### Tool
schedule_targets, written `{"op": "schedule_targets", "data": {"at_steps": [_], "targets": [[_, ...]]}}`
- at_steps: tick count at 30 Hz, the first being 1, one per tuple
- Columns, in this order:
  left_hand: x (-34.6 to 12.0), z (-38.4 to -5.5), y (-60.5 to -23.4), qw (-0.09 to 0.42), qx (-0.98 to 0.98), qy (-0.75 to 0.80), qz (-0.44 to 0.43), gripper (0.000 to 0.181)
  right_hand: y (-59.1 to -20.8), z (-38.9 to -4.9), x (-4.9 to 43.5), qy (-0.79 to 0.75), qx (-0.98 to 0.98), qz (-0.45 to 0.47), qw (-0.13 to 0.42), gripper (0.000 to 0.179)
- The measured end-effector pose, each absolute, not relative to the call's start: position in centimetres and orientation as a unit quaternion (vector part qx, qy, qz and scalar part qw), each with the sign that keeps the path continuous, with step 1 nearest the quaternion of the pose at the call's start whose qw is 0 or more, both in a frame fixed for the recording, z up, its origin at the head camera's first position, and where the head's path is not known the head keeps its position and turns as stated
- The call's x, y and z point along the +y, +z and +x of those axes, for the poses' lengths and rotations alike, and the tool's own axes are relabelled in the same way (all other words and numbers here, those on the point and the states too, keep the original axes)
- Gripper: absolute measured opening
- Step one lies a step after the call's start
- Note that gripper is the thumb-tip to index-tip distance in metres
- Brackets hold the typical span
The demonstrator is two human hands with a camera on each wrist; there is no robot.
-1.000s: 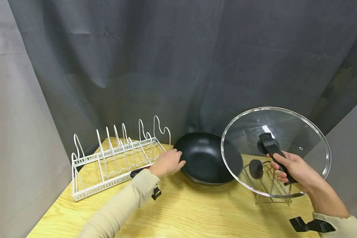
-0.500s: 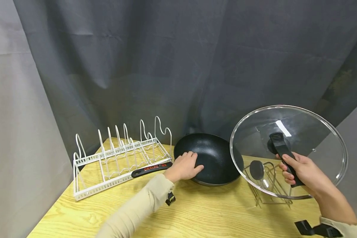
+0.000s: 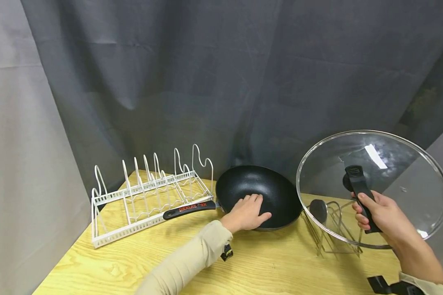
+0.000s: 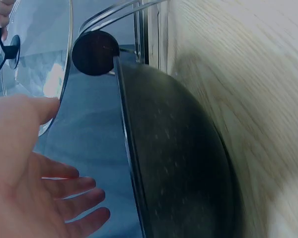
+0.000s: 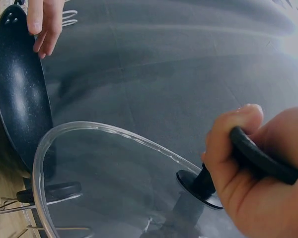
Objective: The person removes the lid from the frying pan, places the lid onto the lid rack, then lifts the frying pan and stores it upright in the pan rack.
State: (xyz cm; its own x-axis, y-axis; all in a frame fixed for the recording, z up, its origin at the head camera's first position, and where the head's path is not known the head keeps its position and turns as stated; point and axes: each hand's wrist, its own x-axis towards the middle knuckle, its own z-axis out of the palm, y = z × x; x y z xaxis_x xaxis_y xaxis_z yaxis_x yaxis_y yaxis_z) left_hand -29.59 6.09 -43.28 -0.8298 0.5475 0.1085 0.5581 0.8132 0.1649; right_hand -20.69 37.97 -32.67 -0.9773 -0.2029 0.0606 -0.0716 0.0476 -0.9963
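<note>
My right hand [image 3: 382, 215] grips the black handle [image 3: 361, 192] of a large glass lid [image 3: 325, 164] with a metal rim. The lid is held up, tilted, over the right part of the table. In the right wrist view, fingers curl round that handle. My left hand [image 3: 246, 212] hovers above the black wok [image 3: 269, 180], its fingers spread and slightly bent. The left wrist view shows this hand [image 4: 44, 178] apart from the wok's rim, holding nothing. The wok sits upright on the table, its long handle [image 3: 188, 209] pointing left along the rack's front.
A white wire rack [image 3: 133, 224] with several upright loops stands left of the wok. To the right, partly behind the lid, is a small metal wire stand [image 3: 330, 250] with a dark round knob [image 3: 318, 211]. Grey curtains [image 3: 206, 82] hang behind the wooden table [image 3: 266, 270].
My left hand has moved right, from near the wok's handle to above the wok, uncovering that handle. My right hand has carried the lid further right.
</note>
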Motion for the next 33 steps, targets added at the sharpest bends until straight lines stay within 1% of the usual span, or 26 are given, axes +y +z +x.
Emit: {"op": "schedule_targets", "data": {"at_steps": [5, 8, 14, 21, 33], "targets": [[7.6, -29.8, -43.7, 0.024, -0.946, -0.105, -0.305, 0.068, -32.8, -20.6, 38.3, -0.677, 0.730, -0.087, 0.037, 0.031], [8.5, -29.9, -44.0, 0.025, -0.942, -0.111, -0.315, 0.069, -32.9, -20.6, 38.5, -0.689, 0.718, -0.090, 0.030, 0.030], [9.8, -30.2, -44.3, 0.041, -0.937, -0.116, -0.326, 0.069, -32.8, -20.6, 38.9, -0.689, 0.719, -0.092, 0.012, 0.029], [11.8, -30.3, -44.6, 0.062, -0.932, -0.117, -0.337, 0.071, -32.6, -20.5, 39.2, -0.703, 0.708, -0.064, -0.013, 0.028], [15.8, -30.7, -45.3, 0.068, -0.925, -0.115, -0.356, 0.075, -32.5, -20.0, 40.0, -0.697, 0.714, -0.061, -0.032, 0.028]]}}
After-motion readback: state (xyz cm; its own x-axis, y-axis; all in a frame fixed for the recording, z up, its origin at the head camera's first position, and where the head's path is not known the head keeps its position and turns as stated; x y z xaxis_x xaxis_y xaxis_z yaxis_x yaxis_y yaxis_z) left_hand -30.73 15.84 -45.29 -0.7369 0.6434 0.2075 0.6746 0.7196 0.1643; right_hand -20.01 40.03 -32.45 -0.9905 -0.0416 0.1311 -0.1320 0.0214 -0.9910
